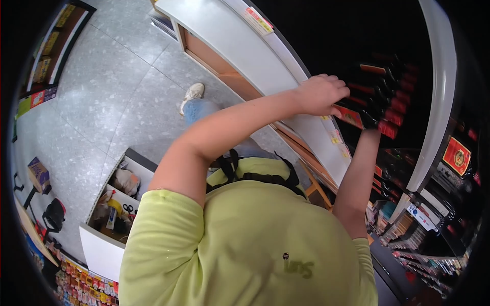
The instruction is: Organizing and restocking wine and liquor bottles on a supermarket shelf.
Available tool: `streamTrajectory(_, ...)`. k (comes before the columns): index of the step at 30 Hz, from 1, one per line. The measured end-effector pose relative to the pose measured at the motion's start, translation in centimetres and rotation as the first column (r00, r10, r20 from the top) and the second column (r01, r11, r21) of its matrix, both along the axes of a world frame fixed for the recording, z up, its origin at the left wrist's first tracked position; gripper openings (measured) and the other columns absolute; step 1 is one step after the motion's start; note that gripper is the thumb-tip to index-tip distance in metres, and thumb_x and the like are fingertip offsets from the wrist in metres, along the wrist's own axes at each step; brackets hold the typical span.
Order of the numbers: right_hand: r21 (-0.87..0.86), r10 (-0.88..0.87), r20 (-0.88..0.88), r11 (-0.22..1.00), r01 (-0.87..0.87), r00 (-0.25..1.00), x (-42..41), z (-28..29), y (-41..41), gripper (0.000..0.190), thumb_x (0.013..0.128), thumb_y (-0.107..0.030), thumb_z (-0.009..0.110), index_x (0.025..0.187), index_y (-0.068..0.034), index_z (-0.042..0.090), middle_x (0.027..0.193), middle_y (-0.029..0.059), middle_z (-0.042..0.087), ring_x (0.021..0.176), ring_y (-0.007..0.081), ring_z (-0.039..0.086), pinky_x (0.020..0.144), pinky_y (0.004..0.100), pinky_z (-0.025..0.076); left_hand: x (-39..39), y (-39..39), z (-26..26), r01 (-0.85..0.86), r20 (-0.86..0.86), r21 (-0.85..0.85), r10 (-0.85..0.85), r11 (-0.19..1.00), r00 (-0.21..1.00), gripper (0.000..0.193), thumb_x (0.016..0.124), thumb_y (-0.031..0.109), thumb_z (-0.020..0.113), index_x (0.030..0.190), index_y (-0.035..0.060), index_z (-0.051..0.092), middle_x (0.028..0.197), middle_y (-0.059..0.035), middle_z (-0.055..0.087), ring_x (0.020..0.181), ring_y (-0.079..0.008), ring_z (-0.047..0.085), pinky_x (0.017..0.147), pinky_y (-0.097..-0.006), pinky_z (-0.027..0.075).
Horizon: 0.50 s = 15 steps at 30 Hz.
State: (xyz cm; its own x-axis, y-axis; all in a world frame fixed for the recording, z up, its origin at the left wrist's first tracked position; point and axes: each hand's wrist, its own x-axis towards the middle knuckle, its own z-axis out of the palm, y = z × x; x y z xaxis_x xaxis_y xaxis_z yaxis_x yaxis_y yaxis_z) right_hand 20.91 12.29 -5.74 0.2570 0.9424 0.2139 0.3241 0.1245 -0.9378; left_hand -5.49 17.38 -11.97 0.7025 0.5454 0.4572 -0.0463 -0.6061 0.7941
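Beyond the white counter (245, 57) stand several dark bottles (370, 118) with red caps and red labels, partly lost in black shadow. My left hand (323, 94) reaches over the counter's far edge. Its fingers are bent, and the thumb is by the red label (349, 116) of the nearest bottle. Whether it grips that bottle or only touches it is unclear. My right forearm (360, 172) stretches up to the same bottle's neck. Past the wrist, the right hand is hidden by the bottle and the dark.
Price tags (337, 137) line the counter's edge. A white curved post (436, 95) rises at right, before more bottles (457, 157). Behind me on the left, an open drawer (103, 233) holds scissors, tape and bags. Snack shelves (84, 283) are at lower left. A wooden stool (317, 189) stands near my waist.
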Motion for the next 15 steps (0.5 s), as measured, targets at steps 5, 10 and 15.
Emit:
streamTrajectory(5, 0.017, 0.033, 0.374, 0.999, -0.042, 0.927, 1.7, -1.2, -0.4, 0.058, 0.100, -0.044, 0.045, 0.144, -0.006, 0.047, 0.138, 0.0145, 0.057, 0.126, 0.0298, 0.058, 0.105, 0.0465, 0.050, -0.4, -0.2, -0.1, -0.062, 0.074, 0.053, 0.058, 0.997, 0.996, 0.044, 0.083, 0.037, 0.075, 0.112, 0.0049, 0.064, 0.106, -0.0122, 0.065, 0.104, -0.0316, 0.062, 0.094, -0.0418, 0.048)
streamTrajectory(10, 0.032, 0.040, 0.558, 0.997, -0.070, 0.829, 1.8, -2.0, -1.8, 0.060, 0.100, -0.047, 0.045, 0.144, -0.005, 0.046, 0.139, 0.0154, 0.057, 0.126, 0.0295, 0.058, 0.104, 0.0461, 0.051, -0.5, -0.5, 0.0, -0.099, 0.176, -0.010, 0.100, 0.995, 0.979, 0.040, 0.089, 0.030, 0.066, 0.119, 0.0031, 0.062, 0.112, -0.0155, 0.064, 0.108, -0.0343, 0.061, 0.098, -0.0431, 0.047)
streamTrajectory(15, 0.047, 0.012, 0.494, 0.998, -0.041, 0.869, 1.2, -2.1, -2.4, 0.060, 0.100, -0.047, 0.044, 0.144, -0.006, 0.047, 0.139, 0.0152, 0.057, 0.126, 0.0298, 0.058, 0.104, 0.0465, 0.051, 2.0, 0.9, 1.1, -0.063, 0.248, -0.443, 0.190, 0.894, 0.950, 0.055, 0.099, 0.040, 0.049, 0.134, -0.0010, 0.056, 0.131, -0.0233, 0.058, 0.125, -0.0401, 0.055, 0.108, -0.0440, 0.041)
